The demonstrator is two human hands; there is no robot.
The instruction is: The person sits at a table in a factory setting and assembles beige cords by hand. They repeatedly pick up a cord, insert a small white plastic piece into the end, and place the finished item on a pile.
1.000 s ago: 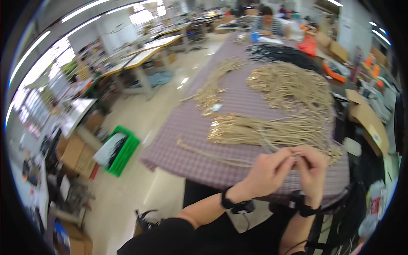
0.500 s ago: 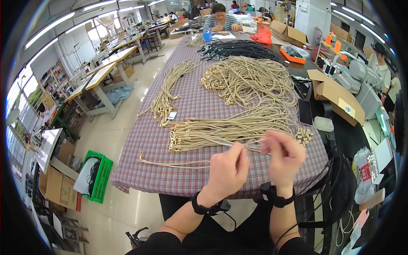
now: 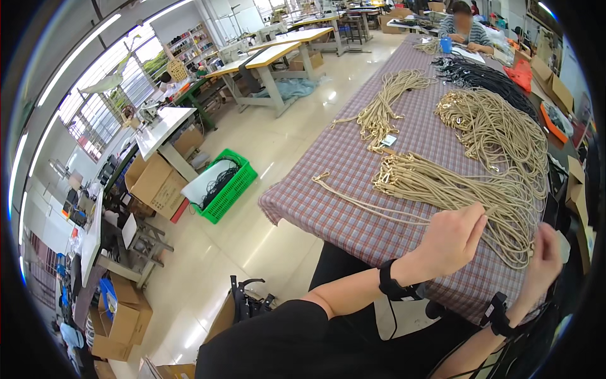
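My left hand [image 3: 451,245] is closed in a pinch on a beige cord [image 3: 379,210], whose short end pokes out past the fingertips. The cord runs left over the tablecloth to a gold-coloured clasp [image 3: 322,178]. Off to the right, my right hand [image 3: 544,256] is held apart from the left, its fingers curled together. What it holds, if anything, is hidden. Behind it shows a pale translucent container [image 3: 562,247]. Just beyond the left hand lies a thick bundle of beige cords [image 3: 454,182] with gold clasps at its left end.
More beige cords lie in a smaller bunch [image 3: 392,95] and a large heap [image 3: 505,126] on the checked tablecloth [image 3: 303,196]. Black cords [image 3: 483,79] lie farther back, where another person [image 3: 467,30] sits. A green basket [image 3: 237,189] stands on the floor at left.
The view has swung left, so the table appears farther right. My hands have come apart, the right one moving away to the right. The left still pinches the cord.
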